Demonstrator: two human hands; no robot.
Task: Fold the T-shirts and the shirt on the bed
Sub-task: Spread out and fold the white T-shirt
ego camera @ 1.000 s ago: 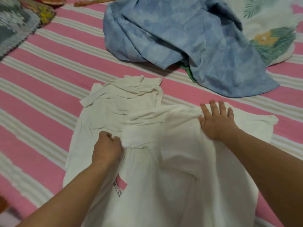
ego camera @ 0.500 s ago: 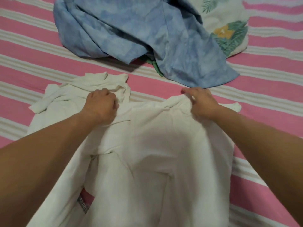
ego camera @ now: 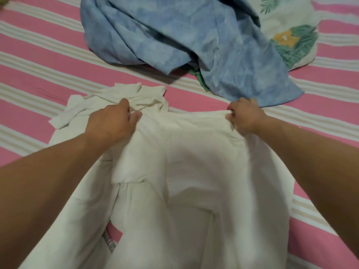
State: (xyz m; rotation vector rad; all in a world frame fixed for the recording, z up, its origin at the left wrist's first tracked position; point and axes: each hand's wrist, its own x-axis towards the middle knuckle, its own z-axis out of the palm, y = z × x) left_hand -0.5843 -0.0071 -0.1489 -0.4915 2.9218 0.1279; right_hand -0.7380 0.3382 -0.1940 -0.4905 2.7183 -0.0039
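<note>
Between the two hands stretches one white shirt, spread on the striped bed. Left hand grips a bunched fold of it, fingers curled; right hand pinches the far edge. Beyond the right hand lies one blue garment in a heap (something green peeks out beneath it), and one floral pillow further right. Since half a second ago both hands keep their grip, and the top edge between them is pulled straighter and tauter.
</note>
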